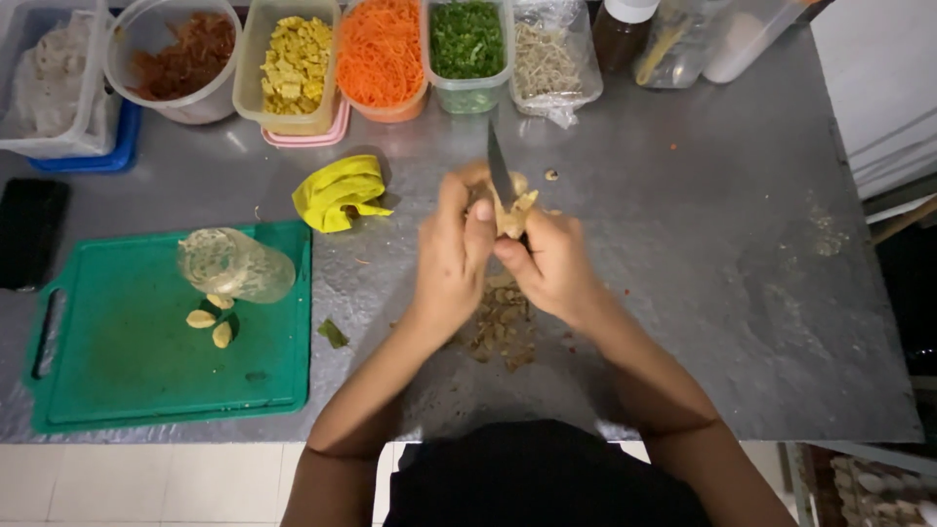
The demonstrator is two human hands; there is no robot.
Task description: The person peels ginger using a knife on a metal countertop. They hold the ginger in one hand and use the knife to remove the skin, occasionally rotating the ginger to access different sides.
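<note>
Pinching a ginger root (514, 210), left hand (452, 256) steadies while right hand (554, 265) clasps knife (499, 168).

board (146, 381): on desk (703, 244), left of hands
jar (234, 265): on board, pieces (210, 319) just before it
tubs (381, 54): rowed along desk's far edge
cloth (340, 191): between tubs and board

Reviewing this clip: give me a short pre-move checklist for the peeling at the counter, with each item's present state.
1. Right hand grips the knife: ok.
2. Left hand holds the pale root piece: ok.
3. Blade tip points away from the body: ok.
4. Left fingertips apart from the cutting edge: cannot tell.
5. Peelings lie on the grey counter below the hands: ok.
6. Green cutting board under the work: not ok, it sits to the left.
</note>
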